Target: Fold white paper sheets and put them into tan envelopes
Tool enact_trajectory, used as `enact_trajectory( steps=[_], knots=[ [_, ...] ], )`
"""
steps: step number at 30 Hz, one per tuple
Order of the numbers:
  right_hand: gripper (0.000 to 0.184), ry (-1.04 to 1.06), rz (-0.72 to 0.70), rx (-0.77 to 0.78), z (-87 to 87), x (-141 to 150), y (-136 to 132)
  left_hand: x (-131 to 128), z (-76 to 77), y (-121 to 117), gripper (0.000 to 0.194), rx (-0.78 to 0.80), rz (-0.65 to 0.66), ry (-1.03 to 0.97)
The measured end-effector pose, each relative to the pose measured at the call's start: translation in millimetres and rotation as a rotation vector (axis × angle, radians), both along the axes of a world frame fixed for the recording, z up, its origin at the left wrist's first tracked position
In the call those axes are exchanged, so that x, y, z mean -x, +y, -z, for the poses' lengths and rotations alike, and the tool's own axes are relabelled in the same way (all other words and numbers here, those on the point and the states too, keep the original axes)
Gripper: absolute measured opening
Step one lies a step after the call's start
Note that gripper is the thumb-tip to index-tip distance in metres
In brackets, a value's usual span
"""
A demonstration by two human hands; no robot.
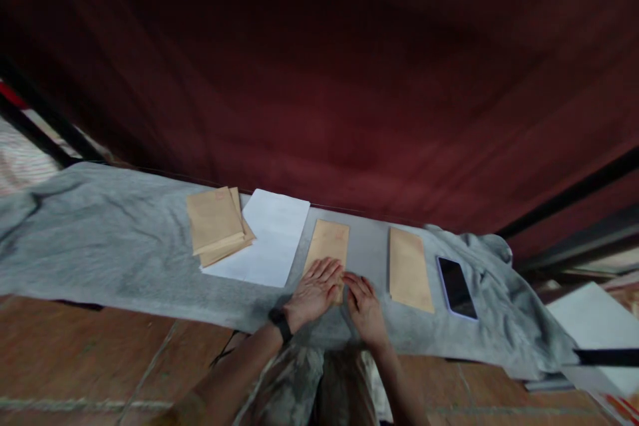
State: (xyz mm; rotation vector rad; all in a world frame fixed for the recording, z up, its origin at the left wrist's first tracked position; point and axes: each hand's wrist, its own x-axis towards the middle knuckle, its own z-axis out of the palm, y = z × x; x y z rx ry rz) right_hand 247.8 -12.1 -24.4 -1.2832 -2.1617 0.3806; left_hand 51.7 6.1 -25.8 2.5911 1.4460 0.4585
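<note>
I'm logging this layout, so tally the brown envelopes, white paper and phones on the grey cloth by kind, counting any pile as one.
Brown envelopes: 3 (left pile, middle envelope, right envelope, perhaps more than one deep)
White paper: 1
Phone: 1
Total: 5

And there we had a faint reddish mark (339,235) on the middle kraft envelope (323,241), a second mark (219,196) on the far-left kraft envelope (213,221): both too blurred, and we could read nothing!
</note>
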Motion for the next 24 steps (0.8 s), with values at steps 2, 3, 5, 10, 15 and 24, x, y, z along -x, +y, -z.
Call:
enact_trajectory(
  steps=[2,3,5,10,15,24],
  knots=[
    [0.043,-0.006,0.003,-0.022,1.3,0.1,-0.8,3.8,-0.2,-9.8,0.053,-0.007,0.011,0.032],
    [0.043,-0.007,0.006,-0.030,1.8,0.1,-1.2,5.0,-0.5,-13.8,0.054,-0.008,0.014,0.043],
    [0.043,-0.010,0.010,-0.040,2.7,0.1,-1.7,5.8,-1.2,-20.2,0.056,-0.005,0.008,0.055],
    [0.042,-0.009,0.011,-0.035,4.7,-0.1,-0.6,1.8,0.2,-26.4,0.055,0.000,-0.045,0.087],
    [0.041,0.005,0.012,-0.003,7.3,0.3,0.6,0.3,8.5,-23.6,0.056,0.010,-0.052,0.110],
    [0.037,-0.014,0.023,0.147,-16.7,4.3,15.0,-0.9,-11.2,-20.3,0.054,0.140,-0.021,0.112]
  ],
)
